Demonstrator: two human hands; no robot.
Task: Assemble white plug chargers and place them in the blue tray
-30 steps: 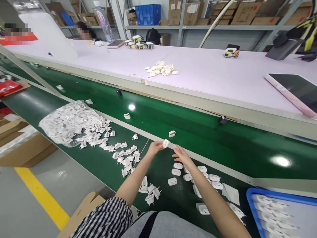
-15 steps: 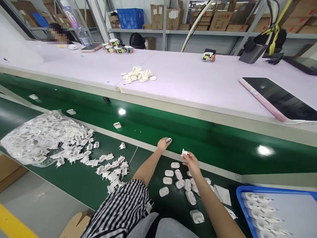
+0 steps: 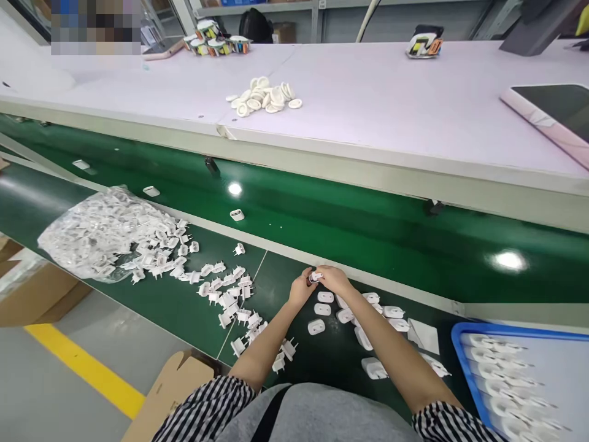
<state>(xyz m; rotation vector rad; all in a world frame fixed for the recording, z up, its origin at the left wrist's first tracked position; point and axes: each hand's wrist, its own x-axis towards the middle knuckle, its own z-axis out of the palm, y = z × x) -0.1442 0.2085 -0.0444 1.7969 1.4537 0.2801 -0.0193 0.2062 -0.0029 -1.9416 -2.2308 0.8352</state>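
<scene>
Above the dark green worktop (image 3: 197,313), my left hand (image 3: 301,288) and my right hand (image 3: 334,279) meet with their fingers closed round a small white plug part (image 3: 315,277). Where one hand's piece ends and the other's begins is hidden by the fingers. White oval housings (image 3: 316,326) lie just below and to the right of my hands. White pieces with metal pins (image 3: 227,299) are spread to the left, beside a clear plastic bag (image 3: 92,236) full of similar pieces.
At the right, a blue-rimmed tray (image 3: 464,368) holds rows of plugs. A green belt (image 3: 368,236) runs behind the worktop, carrying a few white housings. Beyond is a raised white shelf (image 3: 368,116) with white discs (image 3: 267,97) and a tablet (image 3: 552,116). Cardboard (image 3: 170,393) stands below left.
My two hands, apart before with a white piece each, have come together. The left hand has drawn back from over the belt. The view has tilted downward.
</scene>
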